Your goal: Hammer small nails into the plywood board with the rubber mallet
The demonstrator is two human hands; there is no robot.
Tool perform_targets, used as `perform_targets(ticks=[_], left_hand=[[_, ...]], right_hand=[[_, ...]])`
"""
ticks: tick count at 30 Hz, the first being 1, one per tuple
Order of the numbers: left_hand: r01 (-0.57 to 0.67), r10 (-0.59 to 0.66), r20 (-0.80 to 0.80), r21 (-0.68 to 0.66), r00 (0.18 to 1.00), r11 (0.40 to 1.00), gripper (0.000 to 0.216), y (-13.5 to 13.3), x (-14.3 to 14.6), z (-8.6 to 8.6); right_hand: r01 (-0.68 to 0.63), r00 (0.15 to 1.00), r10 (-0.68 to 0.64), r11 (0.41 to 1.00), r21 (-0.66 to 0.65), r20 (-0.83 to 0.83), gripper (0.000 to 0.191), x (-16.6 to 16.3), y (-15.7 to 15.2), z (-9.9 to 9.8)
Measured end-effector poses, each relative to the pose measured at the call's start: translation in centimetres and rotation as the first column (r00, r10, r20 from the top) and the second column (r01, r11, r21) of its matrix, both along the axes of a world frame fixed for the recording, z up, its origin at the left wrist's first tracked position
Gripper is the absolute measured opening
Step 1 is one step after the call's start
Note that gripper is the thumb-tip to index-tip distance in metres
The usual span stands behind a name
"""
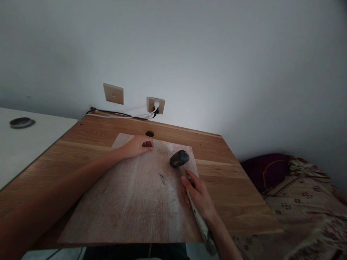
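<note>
A hammer with a dark, blocky head (179, 159) and a long worn handle is held in my right hand (199, 193). My fingers wrap the handle below the head, which is over the right side of a pale wooden board (130, 206). My left hand (139, 145) rests at the board's far edge with its fingers curled and the thumb side toward the middle. Whatever its fingertips hold, if anything, is too small to see. Between the two hands, several small nails (162, 178) lie loose on the board.
The board lies on a wooden desk (227, 187) with a round cable hole (149, 134). Cables (119, 115) run along the wall to a socket (159, 104). A white table (35, 144) with a round opening adjoins at left. Patterned bedding (303, 202) is at right.
</note>
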State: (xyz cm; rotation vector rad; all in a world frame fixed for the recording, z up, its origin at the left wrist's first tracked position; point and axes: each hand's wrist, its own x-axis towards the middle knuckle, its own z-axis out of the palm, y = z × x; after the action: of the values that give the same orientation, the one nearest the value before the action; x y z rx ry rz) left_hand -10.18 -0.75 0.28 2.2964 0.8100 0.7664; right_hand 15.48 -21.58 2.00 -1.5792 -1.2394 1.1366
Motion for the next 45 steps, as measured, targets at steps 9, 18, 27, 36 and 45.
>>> perform_targets(ticks=[9, 18, 27, 36, 45], left_hand=[[-0.007, 0.012, 0.037, -0.152, 0.999, 0.988, 0.031, -0.1, 0.1, -0.1], [-0.038, 0.044, 0.05, -0.111, 0.998, 0.993, 0.036, 0.1, 0.4, -0.1], [-0.01, 0.007, -0.044, -0.081, 0.999, 0.997, 0.014, -0.4, -0.8, 2.9], [0.401, -0.293, -0.329, 0.337, 0.898, 0.852, 0.021, -8.7, 3.3, 3.9], [0.441, -0.346, -0.319, 0.299, 0.882, 0.846, 0.016, -9.0, 4.1, 3.4]], right_hand=[[-0.193, 0.977, 0.183, 0.976, 0.097, 0.106, 0.04, -3.7, 5.1, 3.1], [-0.255, 0.95, 0.234, 0.964, 0.08, 0.205, 0.025, -5.8, 6.9, 2.6], [-0.242, 0.954, 0.227, 0.969, 0.057, 0.196, 0.038, -3.7, 5.2, 2.7], [-0.02, 0.998, 0.02, 1.0, -0.004, 0.051, 0.048, 0.2, -0.7, 0.5], [0.031, 1.0, -0.031, 0.999, -0.006, 0.0, 0.052, -0.2, -0.9, 0.1]])
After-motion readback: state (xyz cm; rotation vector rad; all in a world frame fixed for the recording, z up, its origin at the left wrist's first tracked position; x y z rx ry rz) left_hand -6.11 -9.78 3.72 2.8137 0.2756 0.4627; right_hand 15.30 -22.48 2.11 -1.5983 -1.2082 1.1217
